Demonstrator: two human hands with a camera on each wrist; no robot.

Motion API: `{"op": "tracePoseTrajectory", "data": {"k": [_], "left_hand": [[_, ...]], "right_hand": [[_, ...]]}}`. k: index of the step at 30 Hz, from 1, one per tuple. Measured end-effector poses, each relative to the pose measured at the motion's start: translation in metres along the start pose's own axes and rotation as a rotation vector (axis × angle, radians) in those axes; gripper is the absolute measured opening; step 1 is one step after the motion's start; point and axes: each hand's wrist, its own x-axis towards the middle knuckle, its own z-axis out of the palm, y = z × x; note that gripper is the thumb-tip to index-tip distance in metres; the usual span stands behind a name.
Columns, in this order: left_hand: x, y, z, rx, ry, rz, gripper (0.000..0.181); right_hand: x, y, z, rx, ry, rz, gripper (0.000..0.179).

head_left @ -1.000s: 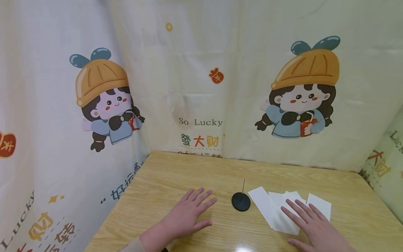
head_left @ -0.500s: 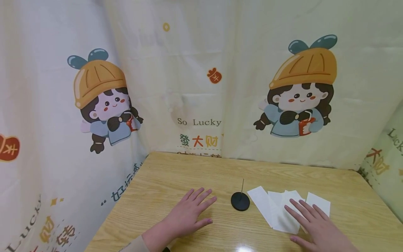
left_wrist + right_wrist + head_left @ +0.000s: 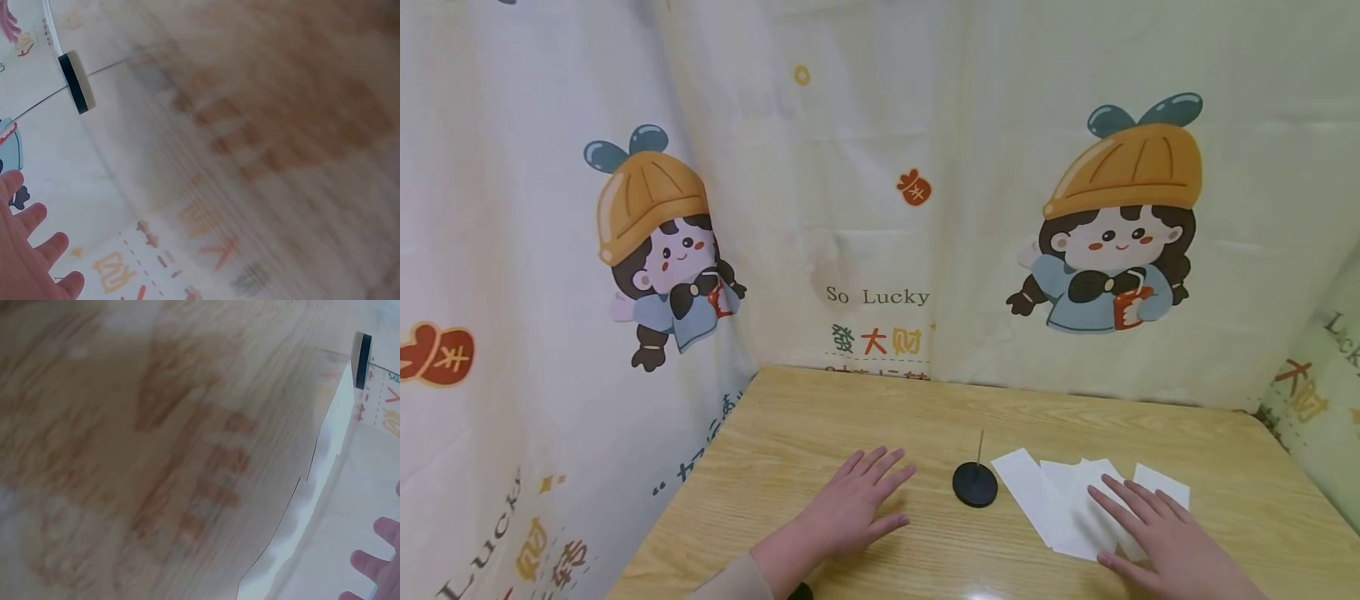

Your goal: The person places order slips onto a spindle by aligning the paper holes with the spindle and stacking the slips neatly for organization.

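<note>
A bill spike, a round black base with a thin upright pin, stands near the middle of the wooden table. Right of it, several white paper slips lie fanned and overlapping. My left hand, palm down with fingers spread, is left of the spike and holds nothing. Over the slips' lower right part is my right hand, its fingers spread too, hiding some of the paper. In the right wrist view, the fingers appear apart from the slips. The left wrist view shows the spike base beyond the fingers.
A wooden table reaches back to a cream curtain printed with cartoon figures and lettering. The curtain also hangs along the left and right sides. A small dark object shows under the left wrist.
My right hand has shifted slightly to the right over the slips. The left hand has barely moved. The spike and slips stay in place while the head view shifts a little.
</note>
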Motion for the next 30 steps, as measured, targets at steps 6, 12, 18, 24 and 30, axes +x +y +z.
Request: {"op": "tracePoseTrajectory", "data": {"k": [6,12,18,24,30], "left_hand": [[0.009,-0.003,0.003,-0.04,-0.023,-0.026,0.066],[0.015,-0.003,0.003,-0.06,-0.032,-0.036,0.066],[0.022,-0.001,0.005,-0.076,-0.043,-0.041,0.066],[0.032,0.005,0.004,-0.12,-0.063,-0.066,0.064],[0.038,0.01,0.004,-0.139,-0.074,-0.08,0.062]], "right_hand": [[-0.005,0.005,0.003,0.024,-0.056,0.097,0.075],[-0.009,0.01,0.004,0.045,-0.079,0.143,0.071],[-0.009,0.012,0.0,0.059,-0.131,0.19,0.069],[-0.012,0.017,-0.003,0.095,-0.241,0.307,0.067],[-0.012,0.024,-0.002,0.092,-0.345,0.397,0.074]]}}
